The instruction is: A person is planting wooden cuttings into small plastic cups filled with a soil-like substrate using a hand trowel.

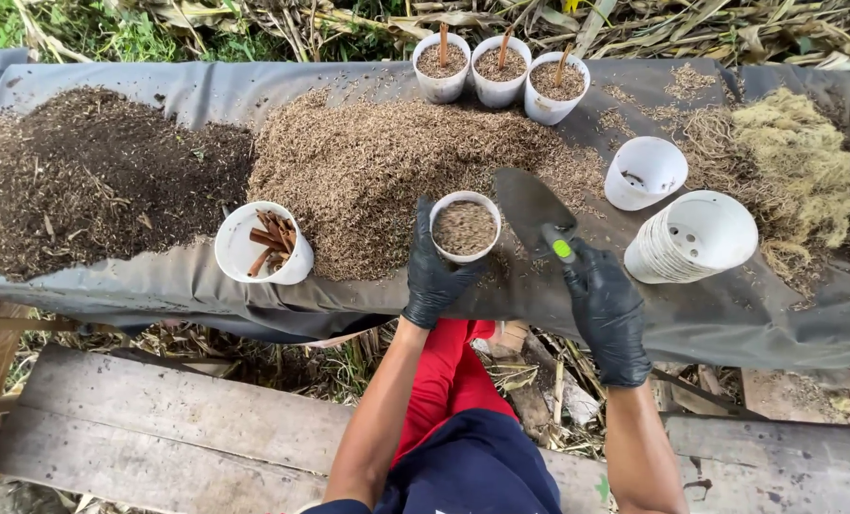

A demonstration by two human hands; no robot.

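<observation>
**Filled pot in one gloved hand, trowel in the other**

While the left hand, in a black glove, wraps its fingers around the near side of a small white pot filled to the brim with brown husk mix, the pot stands on the grey sheet at the front edge of the big husk pile. The right hand, also gloved in black, is clenched around the green-marked handle of a dark trowel, whose blade lies flat just to the right of the pot, tip pointing away from the person.

To the left of the pot, a white cup holds reddish-brown sticks. Further left lies a heap of dark soil. At the far edge of the sheet stand three filled pots in a row, touching one another, each with a stick upright in it. To the right of the trowel an empty white pot leans on its side, and a stack of nested white pots lies on its side beside it. A mound of pale yellow fibre sits at the right end. Weathered wooden planks run below the sheet.
</observation>
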